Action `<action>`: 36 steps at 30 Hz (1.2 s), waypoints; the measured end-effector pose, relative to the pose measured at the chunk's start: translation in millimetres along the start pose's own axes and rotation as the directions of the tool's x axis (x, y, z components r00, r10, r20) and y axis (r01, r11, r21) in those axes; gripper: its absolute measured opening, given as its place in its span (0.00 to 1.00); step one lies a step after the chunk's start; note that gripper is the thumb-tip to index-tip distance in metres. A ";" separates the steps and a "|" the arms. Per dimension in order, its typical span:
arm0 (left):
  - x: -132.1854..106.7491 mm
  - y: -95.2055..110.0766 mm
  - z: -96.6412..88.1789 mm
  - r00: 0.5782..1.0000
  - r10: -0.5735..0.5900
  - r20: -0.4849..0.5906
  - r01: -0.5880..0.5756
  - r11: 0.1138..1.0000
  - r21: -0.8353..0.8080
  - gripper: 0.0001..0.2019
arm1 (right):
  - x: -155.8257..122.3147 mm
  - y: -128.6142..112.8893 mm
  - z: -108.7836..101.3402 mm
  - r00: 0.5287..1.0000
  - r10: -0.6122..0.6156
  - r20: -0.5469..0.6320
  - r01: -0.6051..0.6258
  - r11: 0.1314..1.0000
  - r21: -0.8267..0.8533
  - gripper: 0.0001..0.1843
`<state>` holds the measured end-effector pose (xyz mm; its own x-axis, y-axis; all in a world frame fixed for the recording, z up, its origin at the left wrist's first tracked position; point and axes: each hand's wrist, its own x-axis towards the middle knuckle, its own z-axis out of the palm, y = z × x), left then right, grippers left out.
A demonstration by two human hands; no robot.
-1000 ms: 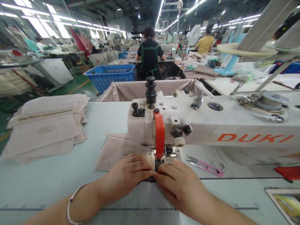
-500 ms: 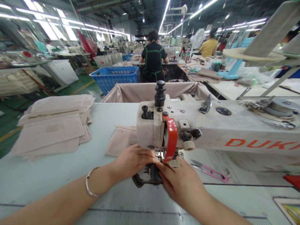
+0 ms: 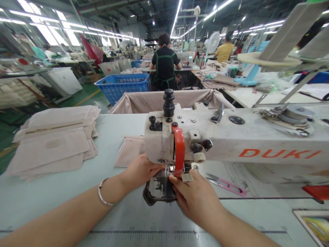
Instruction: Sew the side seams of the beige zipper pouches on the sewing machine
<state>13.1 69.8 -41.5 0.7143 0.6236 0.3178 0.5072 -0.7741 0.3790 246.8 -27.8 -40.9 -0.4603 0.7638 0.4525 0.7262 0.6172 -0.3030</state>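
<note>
At the needle area of a white sewing machine [image 3: 218, 127], both of my hands work close together under its head. My left hand [image 3: 140, 170], with a silver bangle at the wrist, has its fingers pressed together at the edge of a pale pink fabric piece [image 3: 127, 151], which runs behind the machine head. Right of the presser foot [image 3: 170, 168], my right hand [image 3: 196, 193] is closed, thumb and fingertips bunched low by the red guard [image 3: 179, 151]. What lies between its fingers is hidden. Below the needle, the dark metal plate [image 3: 158, 188] shows bare.
A stack of pale pink fabric pieces [image 3: 53, 144] lies on the left of the table. Pink-handled thread snips [image 3: 228, 185] rest right of my right hand. Beyond the table are a cloth-lined bin [image 3: 138, 99], a blue crate [image 3: 123, 85] and a seated co-worker [image 3: 165, 65].
My left fingertips have drawn slightly away from my right ones, uncovering more of the dark plate. The whole view has shifted a little, so the machine appears further left.
</note>
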 end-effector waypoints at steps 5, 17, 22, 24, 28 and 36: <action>2.8 14.5 -20.4 0.987 0.088 0.134 -0.106 0.985 0.134 0.14 | 0.0 -0.3 -2.2 1.000 0.019 0.019 -0.020 0.999 0.044 0.15; 2.6 52.5 -21.8 0.984 -0.031 0.178 -0.017 0.965 0.261 0.17 | -3.7 -3.6 -6.6 0.996 -0.082 0.031 0.081 0.995 0.051 0.16; 12.5 76.2 -33.9 0.936 -0.237 0.259 0.220 0.971 0.091 0.12 | -2.0 -9.7 -9.8 0.981 -0.133 0.138 0.129 0.991 0.033 0.13; 16.4 83.1 -34.5 0.926 -0.275 0.259 0.270 0.961 0.054 0.12 | -1.9 -10.4 -10.7 0.985 -0.116 0.130 0.114 0.993 0.021 0.10; 18.6 90.1 -26.0 0.921 -0.311 0.236 0.294 0.950 0.105 0.12 | -3.0 -8.5 -10.2 0.988 -0.110 0.109 0.110 0.994 0.009 0.11; -2.3 93.1 -29.1 0.933 -0.322 0.159 0.320 0.947 0.039 0.10 | -4.3 -6.0 -9.7 0.978 -0.124 0.170 0.127 0.992 -0.009 0.15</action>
<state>44.6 -0.5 18.3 0.5798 0.8139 0.0361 0.7274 -0.5371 0.4270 249.3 -36.7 -33.0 -0.6264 0.7026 0.3376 0.6663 0.7074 -0.2359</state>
